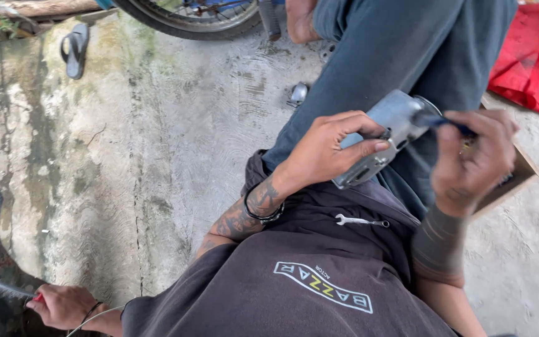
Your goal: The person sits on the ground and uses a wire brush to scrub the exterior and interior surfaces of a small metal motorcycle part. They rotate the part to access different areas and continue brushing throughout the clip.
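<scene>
over my lap, at about one o'clock from the middle of my view, my left hand [329,150] wraps around a grey metal power tool [389,134], fingers curled over its body and thumb pressed along the lower edge, holding it steady. my right hand [474,161], at three o'clock, pinches a thin dark-blue tool [449,123] between thumb and fingertips, its tip set against the tool's round head. the right hand is a little blurred, so i cannot tell just how the tip sits.

i judge the step in hand to be working on the head of the power tool, loosening or tightening something there, with the left hand acting as the clamp. the next move calls for a firm left grip so the body does not twist, and a straight, seated tip before any turning force goes on.

a small spanner [361,220] lies on my dark hoodie at five o'clock of the left wrist. a wooden box [519,178] sits under my right hand. on the concrete floor [157,156], a small shiny metal part [297,93] lies at twelve o'clock, a sandal [75,50] at ten, a bicycle wheel [188,19] above, a red cloth [534,59] at two. another person's hand [63,306] rests at seven o'clock.
</scene>
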